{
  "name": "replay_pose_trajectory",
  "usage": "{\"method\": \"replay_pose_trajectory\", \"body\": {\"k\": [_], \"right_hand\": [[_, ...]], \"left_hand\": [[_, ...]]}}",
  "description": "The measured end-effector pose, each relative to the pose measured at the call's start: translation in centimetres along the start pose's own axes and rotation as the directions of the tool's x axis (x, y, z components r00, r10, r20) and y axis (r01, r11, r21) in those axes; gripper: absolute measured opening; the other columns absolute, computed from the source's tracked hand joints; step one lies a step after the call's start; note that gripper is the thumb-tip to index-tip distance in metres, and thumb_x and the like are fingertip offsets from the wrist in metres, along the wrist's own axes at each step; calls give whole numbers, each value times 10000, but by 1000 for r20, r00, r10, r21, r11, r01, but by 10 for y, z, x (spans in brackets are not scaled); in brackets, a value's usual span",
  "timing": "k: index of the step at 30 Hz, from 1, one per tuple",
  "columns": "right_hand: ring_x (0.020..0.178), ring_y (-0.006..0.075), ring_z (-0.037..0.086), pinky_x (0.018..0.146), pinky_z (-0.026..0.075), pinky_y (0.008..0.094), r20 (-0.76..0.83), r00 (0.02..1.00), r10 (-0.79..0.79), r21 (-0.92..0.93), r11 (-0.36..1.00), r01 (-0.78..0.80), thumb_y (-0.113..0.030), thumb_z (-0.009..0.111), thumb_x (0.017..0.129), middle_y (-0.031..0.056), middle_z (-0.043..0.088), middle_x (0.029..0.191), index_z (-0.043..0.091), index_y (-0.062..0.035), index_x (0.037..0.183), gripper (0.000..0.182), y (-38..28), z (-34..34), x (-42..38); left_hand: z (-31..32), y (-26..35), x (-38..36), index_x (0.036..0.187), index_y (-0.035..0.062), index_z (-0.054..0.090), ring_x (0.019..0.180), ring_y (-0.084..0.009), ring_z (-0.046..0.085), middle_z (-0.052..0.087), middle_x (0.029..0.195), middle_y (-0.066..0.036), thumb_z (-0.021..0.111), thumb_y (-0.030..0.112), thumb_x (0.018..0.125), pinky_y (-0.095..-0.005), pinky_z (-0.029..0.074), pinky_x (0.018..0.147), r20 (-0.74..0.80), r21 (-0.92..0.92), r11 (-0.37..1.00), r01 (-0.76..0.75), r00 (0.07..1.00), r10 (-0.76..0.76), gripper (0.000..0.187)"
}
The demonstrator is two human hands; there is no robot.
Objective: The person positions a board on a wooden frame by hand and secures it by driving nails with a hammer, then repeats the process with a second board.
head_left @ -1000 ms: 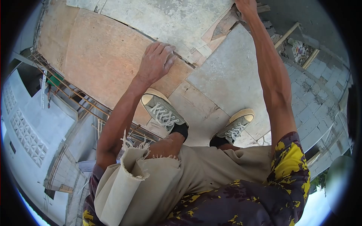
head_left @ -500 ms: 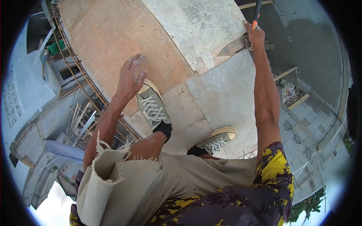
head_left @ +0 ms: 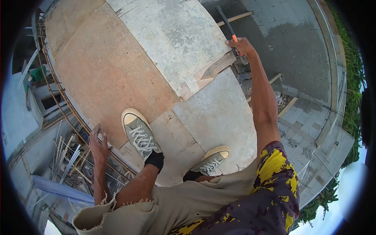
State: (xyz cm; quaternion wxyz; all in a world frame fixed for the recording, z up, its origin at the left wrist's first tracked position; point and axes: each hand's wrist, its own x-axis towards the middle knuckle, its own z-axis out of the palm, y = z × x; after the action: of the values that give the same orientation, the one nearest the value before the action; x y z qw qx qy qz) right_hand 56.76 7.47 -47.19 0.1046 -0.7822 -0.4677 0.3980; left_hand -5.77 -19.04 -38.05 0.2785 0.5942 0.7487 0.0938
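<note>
At the right edge of the pale, worn board, my right hand is closed around a long tool with a dark shaft and an orange band. The thumb lies right at the board's edge, and a greyish metal piece shows just below the fist. My left hand hangs over the left edge of the brown plywood sheet, holding nothing, its fingers loosely extended and apart. Both of my feet, in grey canvas shoes, stand on the sheets.
The sheets form a raised platform. Bamboo poles run along its left side, with stacked sticks far below. A person in green is at a wall lower left. Wet grey mortar and blockwork lie below right.
My left hand has moved down and left, from over the brown sheet to beyond its edge. The view has shifted; my right hand still grips the tool, which now shows more of its length.
</note>
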Motion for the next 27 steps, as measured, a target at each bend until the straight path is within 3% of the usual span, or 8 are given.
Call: {"method": "replay_pose_trajectory", "body": {"k": [2, 6, 7, 9, 12, 14, 17, 27], "right_hand": [[409, 115, 448, 399, 381, 285, 38, 999, 26, 26, 999, -27, -474, 840, 706, -3, 471, 531, 666, -15, 787, 498, -14, -6, -11], [370, 122, 429, 366, 342, 305, -46, 997, 63, -18, 998, -64, -425, 831, 732, 16, 468, 485, 631, -23, 690, 452, -6, 4, -5], [365, 127, 426, 363, 336, 310, -52, 998, 19, 64, 998, -15, -412, 829, 737, 19, 468, 482, 613, -27, 667, 447, -4, 6, -9], [359, 131, 422, 360, 331, 315, -68, 997, -40, 179, 983, 52, -399, 827, 742, 21, 468, 479, 596, -31, 643, 445, -3, 8, -12], [426, 156, 483, 408, 371, 352, -80, 996, 25, 229, 973, -6, -347, 834, 705, 61, 527, 539, 591, 38, 682, 455, 0, 13, -18], [377, 137, 436, 372, 343, 324, -129, 992, 14, 267, 963, 21, -376, 829, 743, 24, 477, 495, 579, -36, 640, 435, 0, 18, -23], [402, 135, 446, 393, 362, 324, -100, 994, 39, 355, 935, -1, -364, 828, 747, 21, 477, 510, 579, -38, 674, 417, 0, 22, -29], [469, 134, 442, 430, 367, 314, -46, 998, 50, 341, 940, -32, -390, 813, 758, 11, 474, 604, 556, -14, 900, 477, 0, 22, -30]], "left_hand": [[-3, 6, 0, 1262, 0, 552, 1179, -380, 534, 566, 1266, -211, 591, 93, 892, -443, 414, 1018, -40, 51, 996, -72, 996, 74, 383], [1, 1, -5, 1240, 32, 547, 1228, -405, 477, 543, 1281, -190, 619, 75, 850, -493, 388, 1026, -147, 199, 947, -251, 948, 282, 399], [4, -4, -6, 1232, 43, 546, 1244, -412, 461, 539, 1282, -182, 633, 71, 831, -511, 377, 1027, -150, 254, 927, -276, 936, 319, 412], [8, -6, -9, 1222, 71, 552, 1271, -411, 426, 517, 1310, -166, 663, 101, 797, -537, 343, 1036, -110, 325, 903, -280, 938, 330, 440], [12, 2, -15, 1224, 98, 558, 1296, -406, 385, 478, 1352, -159, 685, 154, 779, -551, 298, 1050, -34, 421, 856, -301, 937, 346, 466], [17, -1, -15, 1225, 104, 559, 1297, -406, 379, 470, 1360, -160, 690, 167, 775, -551, 290, 1053, -34, 447, 839, -310, 931, 363, 473], [16, -3, -12, 1228, 96, 557, 1286, -398, 396, 478, 1347, -173, 691, 161, 771, -539, 293, 1054, -34, 453, 827, -332, 921, 388, 481], [13, 1, -14, 1246, 84, 550, 1267, -346, 447, 481, 1364, -194, 684, 154, 789, -515, 279, 1071, 22, 412, 853, -321, 939, 343, 481]]}}
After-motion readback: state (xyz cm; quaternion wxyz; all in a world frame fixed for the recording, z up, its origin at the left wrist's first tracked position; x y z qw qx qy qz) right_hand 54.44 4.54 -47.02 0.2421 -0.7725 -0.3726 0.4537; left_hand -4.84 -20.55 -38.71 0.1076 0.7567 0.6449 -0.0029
